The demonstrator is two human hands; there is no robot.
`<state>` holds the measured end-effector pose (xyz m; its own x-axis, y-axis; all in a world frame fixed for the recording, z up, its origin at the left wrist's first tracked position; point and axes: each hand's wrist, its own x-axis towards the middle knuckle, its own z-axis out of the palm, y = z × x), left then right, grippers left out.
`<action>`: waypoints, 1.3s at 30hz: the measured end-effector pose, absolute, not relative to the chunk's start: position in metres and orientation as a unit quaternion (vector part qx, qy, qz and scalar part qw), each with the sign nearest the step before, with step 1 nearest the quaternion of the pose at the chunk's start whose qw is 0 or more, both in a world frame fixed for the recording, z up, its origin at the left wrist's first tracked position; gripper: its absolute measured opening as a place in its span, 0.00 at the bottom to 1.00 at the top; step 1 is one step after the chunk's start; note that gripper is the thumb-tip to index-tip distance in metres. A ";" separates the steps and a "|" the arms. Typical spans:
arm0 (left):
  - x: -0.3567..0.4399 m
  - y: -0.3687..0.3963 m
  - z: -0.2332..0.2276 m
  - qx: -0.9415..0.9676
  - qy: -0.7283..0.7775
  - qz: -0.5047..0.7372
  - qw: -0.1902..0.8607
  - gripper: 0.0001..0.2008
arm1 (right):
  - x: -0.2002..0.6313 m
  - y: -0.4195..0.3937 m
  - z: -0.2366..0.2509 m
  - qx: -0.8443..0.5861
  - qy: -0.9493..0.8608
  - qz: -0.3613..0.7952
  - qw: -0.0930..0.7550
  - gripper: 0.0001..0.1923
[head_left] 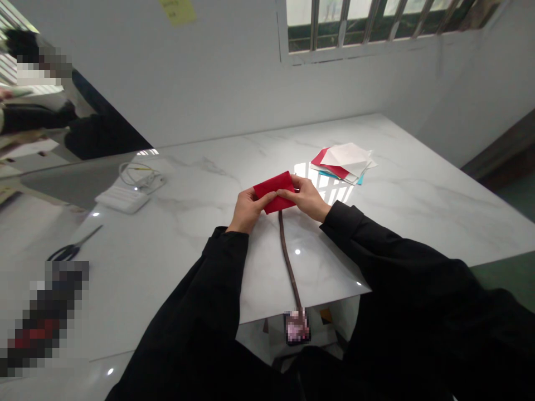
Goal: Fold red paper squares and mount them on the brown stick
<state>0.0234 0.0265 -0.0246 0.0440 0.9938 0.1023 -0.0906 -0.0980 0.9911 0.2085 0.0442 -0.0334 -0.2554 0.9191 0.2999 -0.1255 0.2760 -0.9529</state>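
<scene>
From my remote seat I have both hands on one thing: a piece of red paper (275, 185), held level with the middle stretch of the worktop (263, 273), between its near and far edges. The fingers of the left hand (246, 210) grasp its left end, the thumb lying across the front. The fingers of the right hand (308, 196) grasp its right end, that thumb also pressed on the front, its tip close to the other. Most of the remaining fingers are hidden behind, and I cannot tell whether the paper touches the surface.

Just below it I see a brown strap (284, 245) running toward the near edge, where it meets a small item blurred by pixels. Toward the far right corner sits a loose stack of sheets (346, 159), pale ones on top, with red and blue showing at its sides. Over on the left part of the worktop I have a white case (122, 199) with a white cable (136, 175) looped beside it. Nearer the near edge lie dark-handled scissors (75, 248), blades pointing obliquely toward the far edge. Beyond that edge, a yellow note (179, 11) sticks to the wall (217, 72), left of a barred window (355, 28)
</scene>
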 end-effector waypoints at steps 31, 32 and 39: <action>0.025 0.023 -0.021 0.512 0.445 0.525 0.514 0.26 | 0.207 0.044 -0.033 -0.339 -0.639 0.461 0.514 0.16; 0.026 0.024 -0.022 0.511 0.445 0.526 0.515 0.26 | 0.207 0.045 -0.033 -0.338 -0.637 0.464 0.515 0.16; 0.024 0.025 -0.023 0.497 0.450 0.525 0.523 0.27 | 0.208 0.043 -0.032 -0.345 -0.608 0.496 0.516 0.20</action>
<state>0.0241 0.0250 -0.0234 0.0424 0.9978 0.0513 -0.1017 -0.0467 0.9937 0.2076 0.0428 -0.0316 -0.2307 0.9304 0.2849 -0.0922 0.2706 -0.9583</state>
